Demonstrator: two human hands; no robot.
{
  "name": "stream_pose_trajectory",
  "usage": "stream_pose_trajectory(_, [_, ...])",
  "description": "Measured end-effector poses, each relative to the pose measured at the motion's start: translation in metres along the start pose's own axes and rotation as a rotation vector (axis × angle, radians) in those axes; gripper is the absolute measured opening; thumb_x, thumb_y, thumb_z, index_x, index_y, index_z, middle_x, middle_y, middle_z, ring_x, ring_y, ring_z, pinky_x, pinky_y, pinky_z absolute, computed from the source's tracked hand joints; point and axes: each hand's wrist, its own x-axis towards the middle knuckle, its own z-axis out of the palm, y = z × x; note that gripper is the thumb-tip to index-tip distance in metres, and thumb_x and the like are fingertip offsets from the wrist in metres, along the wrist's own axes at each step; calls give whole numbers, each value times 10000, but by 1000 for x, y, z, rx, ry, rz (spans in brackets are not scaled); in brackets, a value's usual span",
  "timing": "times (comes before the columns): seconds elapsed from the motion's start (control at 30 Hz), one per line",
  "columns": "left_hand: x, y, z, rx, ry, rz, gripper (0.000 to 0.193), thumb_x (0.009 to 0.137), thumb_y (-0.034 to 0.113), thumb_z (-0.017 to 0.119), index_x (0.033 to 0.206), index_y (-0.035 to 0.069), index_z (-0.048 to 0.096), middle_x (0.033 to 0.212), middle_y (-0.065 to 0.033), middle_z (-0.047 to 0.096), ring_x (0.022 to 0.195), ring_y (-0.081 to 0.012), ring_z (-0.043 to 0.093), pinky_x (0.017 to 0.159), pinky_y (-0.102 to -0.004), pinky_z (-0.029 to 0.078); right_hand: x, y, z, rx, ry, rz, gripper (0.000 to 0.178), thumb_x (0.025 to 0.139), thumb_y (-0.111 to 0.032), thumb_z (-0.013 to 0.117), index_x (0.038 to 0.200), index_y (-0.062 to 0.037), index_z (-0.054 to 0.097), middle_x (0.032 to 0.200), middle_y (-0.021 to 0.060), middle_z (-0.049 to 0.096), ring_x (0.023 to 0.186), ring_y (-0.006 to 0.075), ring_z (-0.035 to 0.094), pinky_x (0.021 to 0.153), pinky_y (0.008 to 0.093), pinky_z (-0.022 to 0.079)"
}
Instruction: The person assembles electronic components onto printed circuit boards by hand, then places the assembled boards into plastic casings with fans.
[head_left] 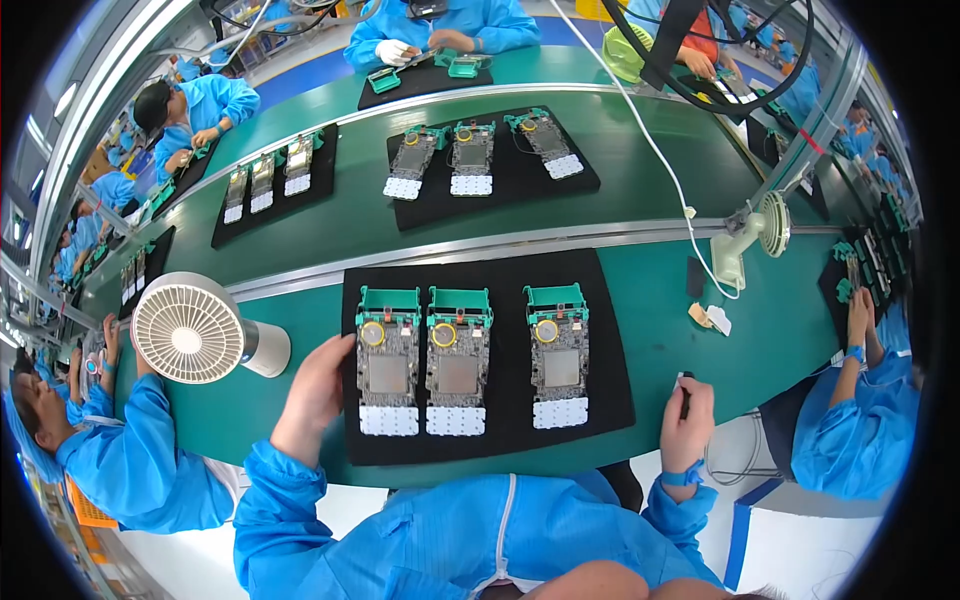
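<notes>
In front of me on the green bench lies a black mat bearing three circuit boards. The left board and the middle board are close together; the right board stands apart. Each has a green plastic frame at its far end, a yellow ring, a grey square and a white keypad strip at its near end. My left hand is closed at the mat's left edge, its fingertips partly hidden. Right of the mat, my right hand is closed around a small black stick-like tool with a pale tip.
A white fan stands at the left and a small pale green fan at the right, near a hanging white cable. Beyond a metal rail, more mats with boards lie on a green surface. Co-workers sit all around.
</notes>
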Motion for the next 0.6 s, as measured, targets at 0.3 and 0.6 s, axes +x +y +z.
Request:
stream_pose_trajectory(0.3, [33, 5, 58, -101, -23, 311, 174, 981, 130, 462, 1087, 25, 553, 1021, -76, 650, 896, -157, 640, 779, -290, 522, -7, 12, 4, 97, 99, -7, 173, 839, 62, 566, 994, -10, 585, 927, 160, 583, 785, 306, 611, 679, 343, 498])
stream_pose_trajectory(0.6, [149, -4, 144, -125, 23, 626, 414, 933, 207, 585, 1237, -62, 499, 1167, -95, 601, 1105, -156, 520, 955, -289, 391, -7, 17, 1, 171, 152, -3, 181, 820, 73, 558, 977, -13, 590, 882, 146, 572, 730, 284, 593, 637, 336, 477])
